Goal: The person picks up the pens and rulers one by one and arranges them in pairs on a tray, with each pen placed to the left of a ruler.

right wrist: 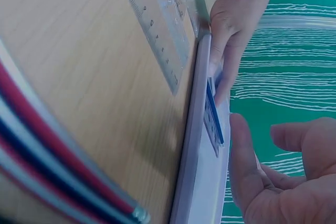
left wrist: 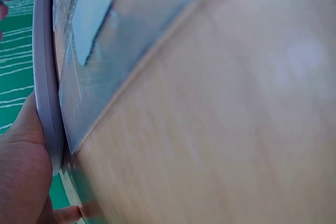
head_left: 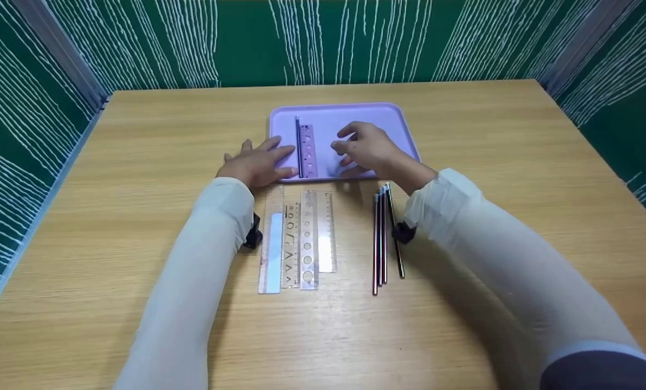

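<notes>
A lilac tray [head_left: 355,112] lies on the table, with a dark pencil [head_left: 298,143] and a purple ruler with holes [head_left: 307,157] side by side on its left part. My left hand [head_left: 255,162] rests over the tray's left edge, fingers spread, close to the pencil. Above the tray's right half hovers my right hand [head_left: 374,149], its fingers loosely bent and holding nothing. That hand [right wrist: 283,182] also shows in the right wrist view, apart from the ruler [right wrist: 212,129]. The left wrist view catches part of my left hand [left wrist: 23,177] beside the tray rim [left wrist: 46,77].
Several clear rulers lie in a row before the tray, including one with a blue strip [head_left: 274,254] and a stencil ruler [head_left: 290,254]. To their right is a group of several pencils [head_left: 382,238]. Green panels with white lines [head_left: 247,49] stand behind the wooden table [head_left: 165,124].
</notes>
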Demonstrator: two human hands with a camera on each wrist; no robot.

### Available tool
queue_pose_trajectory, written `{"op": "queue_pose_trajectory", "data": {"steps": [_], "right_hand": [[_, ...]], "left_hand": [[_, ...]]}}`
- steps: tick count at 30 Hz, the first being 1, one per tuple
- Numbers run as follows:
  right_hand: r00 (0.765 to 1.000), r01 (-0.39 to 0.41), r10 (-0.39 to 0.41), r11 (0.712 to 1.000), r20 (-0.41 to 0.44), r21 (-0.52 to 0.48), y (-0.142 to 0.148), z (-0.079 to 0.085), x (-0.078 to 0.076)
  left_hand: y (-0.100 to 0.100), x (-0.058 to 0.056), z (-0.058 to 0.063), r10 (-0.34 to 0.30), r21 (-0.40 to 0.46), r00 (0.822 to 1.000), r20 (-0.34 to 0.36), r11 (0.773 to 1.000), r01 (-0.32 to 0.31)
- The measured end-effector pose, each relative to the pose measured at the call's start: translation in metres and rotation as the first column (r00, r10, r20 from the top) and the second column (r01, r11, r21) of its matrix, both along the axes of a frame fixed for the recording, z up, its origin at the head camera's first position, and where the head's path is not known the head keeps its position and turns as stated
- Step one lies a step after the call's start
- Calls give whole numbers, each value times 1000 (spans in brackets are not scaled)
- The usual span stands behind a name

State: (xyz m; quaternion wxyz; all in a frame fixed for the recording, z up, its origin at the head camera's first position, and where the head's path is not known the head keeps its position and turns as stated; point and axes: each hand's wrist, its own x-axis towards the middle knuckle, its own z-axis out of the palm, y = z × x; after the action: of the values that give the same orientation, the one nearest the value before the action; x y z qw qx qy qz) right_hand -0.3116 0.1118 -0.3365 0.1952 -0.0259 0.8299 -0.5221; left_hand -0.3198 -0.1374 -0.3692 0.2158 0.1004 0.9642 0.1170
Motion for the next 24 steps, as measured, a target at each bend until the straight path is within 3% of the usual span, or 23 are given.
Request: {"op": "queue_pose_trajectory", "data": {"steps": [7, 15, 24], "right_hand": [[998, -18, 23, 997, 67, -73, 19, -4, 15], [995, -66, 77, 984, 62, -163, 36, -14, 41], [994, -86, 96, 981, 51, -176, 57, -20, 65]], "left_hand": [[0, 0, 1, -22, 1, 1000, -2, 1000, 22], [0, 1, -1, -10, 5, 1000, 12, 1000, 10], [0, 0, 2, -7, 5, 1000, 2, 1000, 7]]}}
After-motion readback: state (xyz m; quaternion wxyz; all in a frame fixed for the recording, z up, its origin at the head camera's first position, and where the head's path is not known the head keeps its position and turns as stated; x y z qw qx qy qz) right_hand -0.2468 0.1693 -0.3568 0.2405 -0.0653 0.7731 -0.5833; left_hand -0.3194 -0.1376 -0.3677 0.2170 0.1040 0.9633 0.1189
